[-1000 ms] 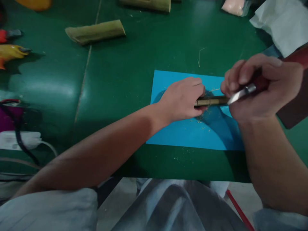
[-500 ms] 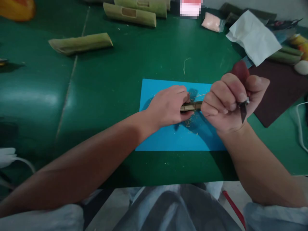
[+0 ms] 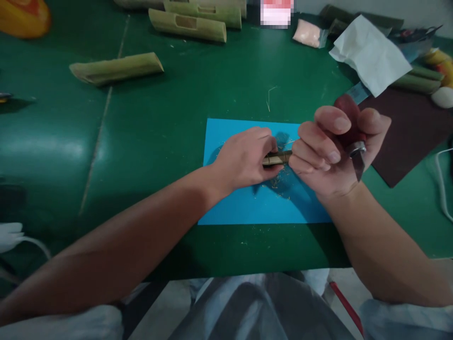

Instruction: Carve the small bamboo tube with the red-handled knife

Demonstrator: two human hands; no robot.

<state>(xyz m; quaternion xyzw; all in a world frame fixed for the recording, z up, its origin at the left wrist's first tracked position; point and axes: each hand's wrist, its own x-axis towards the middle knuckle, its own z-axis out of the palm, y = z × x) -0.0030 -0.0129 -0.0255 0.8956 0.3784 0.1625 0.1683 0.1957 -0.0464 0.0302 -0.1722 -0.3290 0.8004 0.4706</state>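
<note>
My left hand (image 3: pixel 246 156) is closed around a short brown bamboo piece (image 3: pixel 278 158) above a blue sheet (image 3: pixel 233 205). At the right end of that piece, the lower fingers of my right hand (image 3: pixel 318 151) appear to touch it; the exact contact is hidden. My right hand holds a carving knife (image 3: pixel 348 118) by its dark red handle, between thumb and forefinger. Its short pointed blade is directed down toward my wrist, below a metal collar. Small shavings (image 3: pixel 281 182) lie on the sheet under my hands.
Green bamboo tubes with cut openings (image 3: pixel 187 26) lie at the back. An angled-cut bamboo tube (image 3: pixel 118 69) rests at the left. On the right are a white tissue (image 3: pixel 371 54), a dark brown mat (image 3: pixel 399 146) and a white cable (image 3: pixel 440 184). A small bag (image 3: pixel 309 34) sits behind.
The fingers of my right hand have loosened and uncurled somewhat around the knife handle, and the hand has shifted slightly left. My left hand keeps its hold on the bamboo piece.
</note>
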